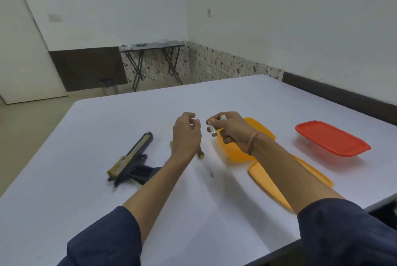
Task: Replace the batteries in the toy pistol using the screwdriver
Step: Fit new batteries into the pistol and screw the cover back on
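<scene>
The black and gold toy pistol (132, 158) lies on its side on the white table (107, 201), left of my hands. My right hand (229, 128) pinches silver batteries (212, 129) above the open orange container (236, 152). My left hand (187, 132) hovers beside it with loosely curled fingers, holding nothing. The screwdriver (203, 159) lies on the table under my left wrist, mostly hidden, its shaft pointing toward me.
An orange lid (279, 184) lies partly under my right forearm. A closed container with a red lid (332, 138) stands at the right. Beyond the table's far edge there is a folding table (152, 45) by the wall.
</scene>
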